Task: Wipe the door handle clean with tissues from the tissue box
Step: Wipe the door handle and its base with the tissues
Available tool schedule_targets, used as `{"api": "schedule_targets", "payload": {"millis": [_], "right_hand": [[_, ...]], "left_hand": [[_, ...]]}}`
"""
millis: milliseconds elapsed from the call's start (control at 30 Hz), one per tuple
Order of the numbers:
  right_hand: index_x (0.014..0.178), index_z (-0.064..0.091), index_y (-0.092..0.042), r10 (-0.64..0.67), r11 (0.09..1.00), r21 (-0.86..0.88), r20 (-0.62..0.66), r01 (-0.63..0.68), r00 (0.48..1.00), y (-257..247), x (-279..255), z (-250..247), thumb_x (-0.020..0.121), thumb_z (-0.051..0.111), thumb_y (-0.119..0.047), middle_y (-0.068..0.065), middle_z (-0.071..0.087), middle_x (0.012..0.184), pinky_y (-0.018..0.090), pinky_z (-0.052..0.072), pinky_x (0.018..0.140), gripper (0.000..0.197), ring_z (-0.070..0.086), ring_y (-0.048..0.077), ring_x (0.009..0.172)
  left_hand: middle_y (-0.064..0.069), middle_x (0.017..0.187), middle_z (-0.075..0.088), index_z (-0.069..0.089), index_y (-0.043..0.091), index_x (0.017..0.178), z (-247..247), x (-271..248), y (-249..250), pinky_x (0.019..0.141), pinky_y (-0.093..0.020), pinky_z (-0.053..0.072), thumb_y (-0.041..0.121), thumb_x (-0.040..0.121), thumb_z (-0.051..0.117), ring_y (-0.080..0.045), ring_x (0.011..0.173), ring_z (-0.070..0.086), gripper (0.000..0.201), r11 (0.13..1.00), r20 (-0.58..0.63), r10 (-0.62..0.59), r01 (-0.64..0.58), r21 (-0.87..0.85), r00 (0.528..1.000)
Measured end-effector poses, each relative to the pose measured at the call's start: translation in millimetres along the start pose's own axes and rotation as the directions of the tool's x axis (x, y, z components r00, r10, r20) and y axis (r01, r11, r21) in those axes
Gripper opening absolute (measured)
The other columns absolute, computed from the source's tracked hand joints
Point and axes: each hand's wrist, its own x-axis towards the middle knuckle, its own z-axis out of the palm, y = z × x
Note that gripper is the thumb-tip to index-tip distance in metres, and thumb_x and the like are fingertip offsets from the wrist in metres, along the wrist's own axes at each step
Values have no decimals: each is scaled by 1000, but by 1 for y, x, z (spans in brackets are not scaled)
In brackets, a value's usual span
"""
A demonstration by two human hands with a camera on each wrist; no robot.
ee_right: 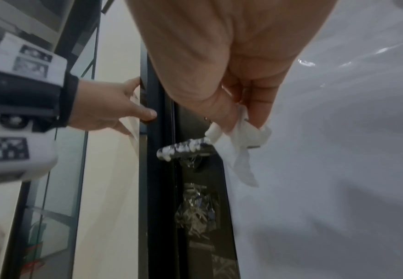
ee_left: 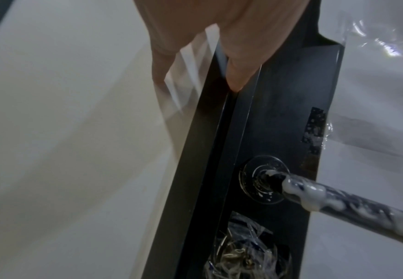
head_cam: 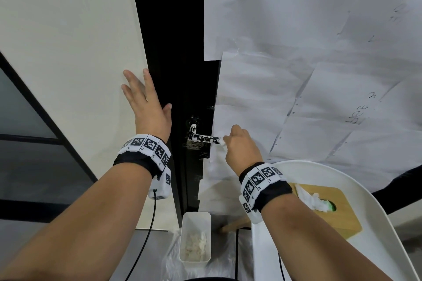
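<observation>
A black lever door handle (head_cam: 202,138) (ee_left: 353,203) (ee_right: 186,149) smeared with white foam sticks out of the black door edge (head_cam: 182,75). My right hand (head_cam: 239,143) (ee_right: 238,113) pinches a white tissue (ee_right: 243,137) (head_cam: 221,141) wrapped over the handle's free end. My left hand (head_cam: 146,102) (ee_right: 114,111) lies flat, fingers straight, against the white wall (head_cam: 68,41) beside the door frame, thumb (ee_left: 238,75) on the black frame. A wooden tissue box (head_cam: 328,207) with a tissue sticking up sits on the white chair (head_cam: 356,246) at lower right.
White paper sheets (head_cam: 308,52) under clear film cover the door to the right of the handle. A white bin (head_cam: 195,239) holding used tissues stands on the floor below the handle. Crumpled clear plastic (ee_left: 241,253) wraps the lock under the handle. A dark glass partition (head_cam: 27,132) is at left.
</observation>
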Motion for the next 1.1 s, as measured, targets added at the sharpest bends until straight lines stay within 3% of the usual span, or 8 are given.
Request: {"api": "schedule_targets", "payload": {"millis": [133,267,433,533,667,800,933,1100], "right_hand": [[86,61,2,17,1000,9,-40,-17,999,5,4,-5,73,40,15,14,46,101,34,34,58,28,40,27,85],[80,57,1,15,1000,18,9,-15,1000,2,3,-2,73,38,15,14,45,102,34,34,59,25,32,22,81],[99,66,-1,34,999,-6,-21,-34,999,3,6,-8,74,43,10,11,50,102,33,39,60,36,46,27,90],[92,64,-2,36,999,-24,-62,-37,997,0,8,-8,74,41,11,11,49,99,33,36,57,31,46,28,91],[83,56,0,29,999,16,11,-29,1000,-2,4,1,72,39,13,13,44,100,36,39,58,24,39,25,81],[87,62,2,39,999,21,7,-39,999,5,0,-2,72,42,10,12,46,97,35,42,59,26,48,30,83],[98,65,2,133,989,77,-56,-129,989,14,3,-7,75,45,10,14,49,102,38,50,68,32,52,31,83],[89,62,2,100,994,35,3,-100,995,12,-3,-2,74,42,11,14,46,100,31,39,61,26,50,30,82]], "left_hand": [[-17,157,-19,-6,24,152,0,1,-2,105,-53,40,9,87,64,-44,144,-11,97,1000,3,2,-2,-1,1000],[-17,157,-20,-7,24,152,-1,0,-1,106,-51,39,9,87,65,-43,144,-11,98,1000,11,0,0,4,1000],[-16,157,-20,-6,24,152,-1,-1,-1,107,-49,38,8,86,65,-43,144,-12,98,1000,11,2,-2,1,1000],[-15,157,-21,-7,25,152,-2,-1,0,104,-45,40,8,87,64,-41,144,-13,98,1000,14,-5,5,2,1000],[-16,157,-20,-5,22,152,-4,-2,1,109,-45,32,9,87,64,-42,144,-13,96,1000,28,0,-1,7,1000],[-16,157,-21,-6,23,152,-5,-2,1,109,-43,32,9,88,63,-41,144,-13,96,1000,27,3,-3,4,1000],[-15,157,-21,-7,25,151,-4,-3,1,107,-44,36,8,88,64,-40,145,-13,97,1000,24,5,-6,7,1000],[-14,157,-21,-7,26,151,-5,-3,1,104,-45,39,8,87,64,-39,145,-13,97,1000,30,1,-2,19,1000]]}}
